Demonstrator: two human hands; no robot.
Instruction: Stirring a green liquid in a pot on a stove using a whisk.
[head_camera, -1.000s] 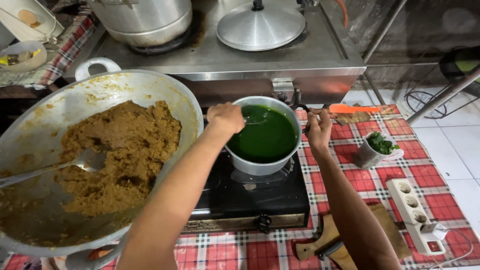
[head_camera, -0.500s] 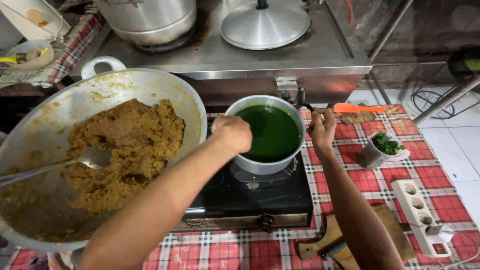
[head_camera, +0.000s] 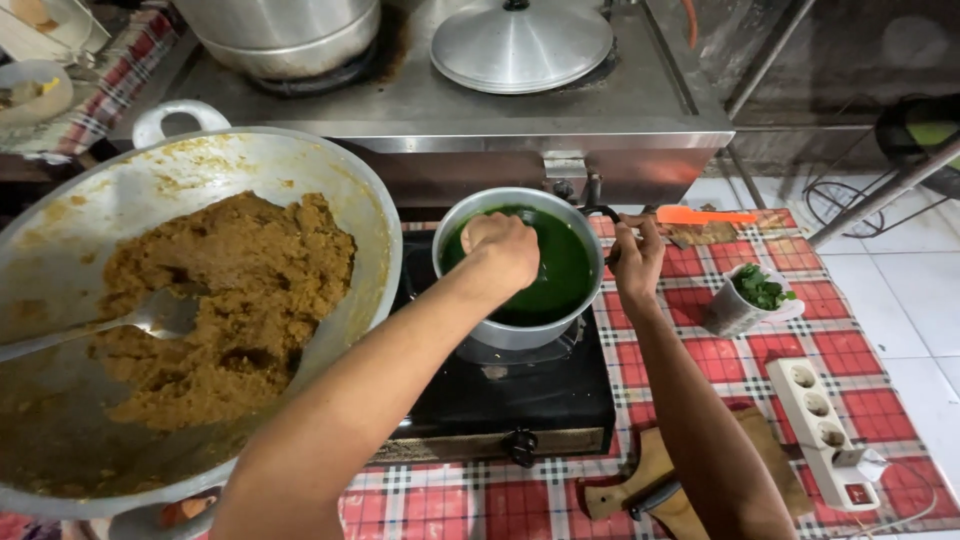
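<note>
The left hand (head_camera: 505, 250) is hovering over the small metal pot (head_camera: 520, 268), fingers curled into a narrow fist; whether it is holding anything cannot be told. The pot, full of dark green liquid (head_camera: 560, 275), is sitting on the black stove (head_camera: 500, 390), just beside a large wok (head_camera: 190, 310) of brown paste. The right hand (head_camera: 637, 262) is closing around the pot's dark handle (head_camera: 603, 213) at the rim. A cup of green leaves (head_camera: 752, 298) is standing on the checked table (head_camera: 790, 360) nearby
</note>
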